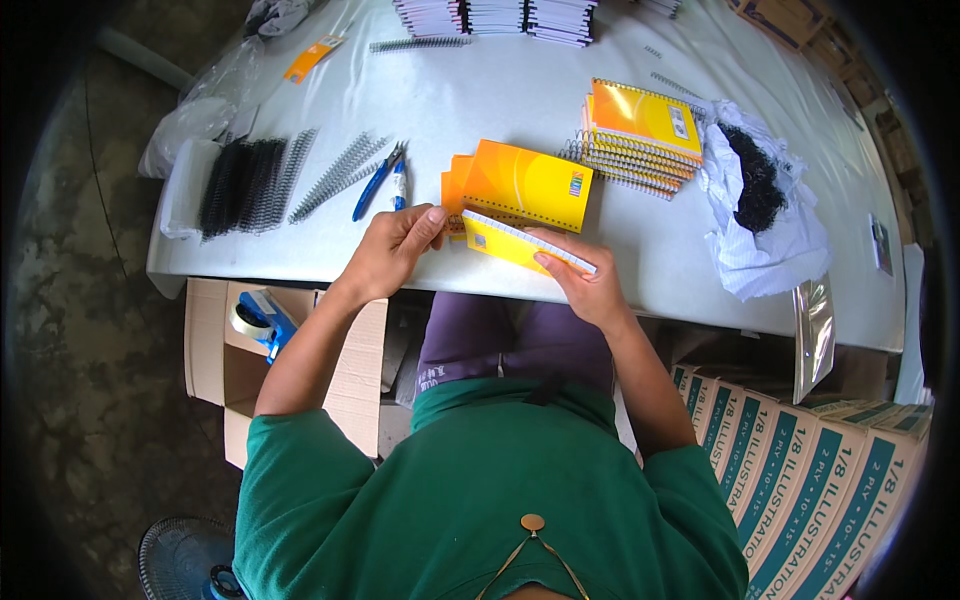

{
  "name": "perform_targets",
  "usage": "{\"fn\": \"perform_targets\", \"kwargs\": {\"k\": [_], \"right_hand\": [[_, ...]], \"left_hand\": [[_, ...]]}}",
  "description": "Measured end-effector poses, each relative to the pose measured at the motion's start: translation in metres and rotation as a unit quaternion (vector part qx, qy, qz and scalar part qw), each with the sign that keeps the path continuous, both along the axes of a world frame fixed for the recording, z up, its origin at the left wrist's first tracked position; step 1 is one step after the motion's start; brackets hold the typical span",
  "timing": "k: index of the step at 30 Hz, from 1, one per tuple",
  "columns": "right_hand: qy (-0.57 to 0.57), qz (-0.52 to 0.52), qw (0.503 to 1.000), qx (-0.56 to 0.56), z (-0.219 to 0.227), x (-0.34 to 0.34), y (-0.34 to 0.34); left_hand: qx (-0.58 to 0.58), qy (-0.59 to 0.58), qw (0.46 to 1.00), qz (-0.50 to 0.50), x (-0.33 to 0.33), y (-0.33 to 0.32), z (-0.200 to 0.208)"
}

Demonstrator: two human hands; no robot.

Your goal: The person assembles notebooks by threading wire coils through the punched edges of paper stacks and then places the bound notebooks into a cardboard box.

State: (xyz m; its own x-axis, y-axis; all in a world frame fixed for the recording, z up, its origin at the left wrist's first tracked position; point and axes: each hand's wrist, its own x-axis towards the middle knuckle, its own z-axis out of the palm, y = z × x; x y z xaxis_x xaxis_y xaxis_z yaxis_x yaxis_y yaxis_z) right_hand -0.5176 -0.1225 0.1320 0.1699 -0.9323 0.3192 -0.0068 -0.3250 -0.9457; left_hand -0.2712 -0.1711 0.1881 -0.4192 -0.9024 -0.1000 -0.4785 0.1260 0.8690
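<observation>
My right hand (590, 280) grips a yellow notebook (500, 247) by its right end, thumb on the cover, with the white page edges facing up. My left hand (395, 250) is closed by the notebook's left end, thumb pressed to the fingers; what it pinches, if anything, is hidden. Just beyond both hands lie orange-and-yellow covers (530, 185) with a row of punched holes along the near edge. To their right stands a stack of spiral-bound yellow notebooks (648, 125). Blue-handled cutting pliers (374, 186) rest left of the covers, beside a blue-and-white tool (400, 185).
Black spiral coils (245, 185) lie at the left of the white table (330, 240). Crumpled white paper (745, 255) holds a dark tangle (752, 185) at right. Stacked books (497, 18) stand at the back. Below are an open carton (355, 370) and several boxes (800, 460).
</observation>
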Motion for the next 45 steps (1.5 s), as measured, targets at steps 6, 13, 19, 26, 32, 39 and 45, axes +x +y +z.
{"fn": "perform_targets", "kwargs": {"k": [6,13,19,26,32,39,45], "right_hand": [[-0.002,-0.001,1.0,0.004,0.0,0.0,0.001],[0.02,0.022,0.999,-0.017,0.001,0.0,0.0],[0.032,0.013,0.999,-0.042,0.002,0.0,0.002],[0.067,-0.031,0.99,-0.121,-0.001,0.019,0.01],[0.097,-0.053,0.981,-0.157,-0.006,0.028,0.019],[0.11,-0.052,0.971,-0.204,-0.01,0.029,0.018],[0.123,-0.048,0.961,-0.244,-0.011,0.043,0.02]], "left_hand": [[0.146,-0.007,0.989,-0.011,-0.005,-0.002,0.025],[0.0,0.144,0.989,-0.021,-0.004,-0.013,0.01],[-0.339,-0.178,0.908,-0.168,-0.009,-0.01,0.037],[-0.489,-0.338,0.803,-0.039,-0.023,0.017,-0.01],[-0.688,-0.238,0.686,0.009,0.004,0.001,-0.052],[-0.675,-0.219,0.685,-0.164,-0.013,0.054,-0.076],[-0.43,-0.137,0.885,-0.114,-0.013,0.045,-0.106]]}}
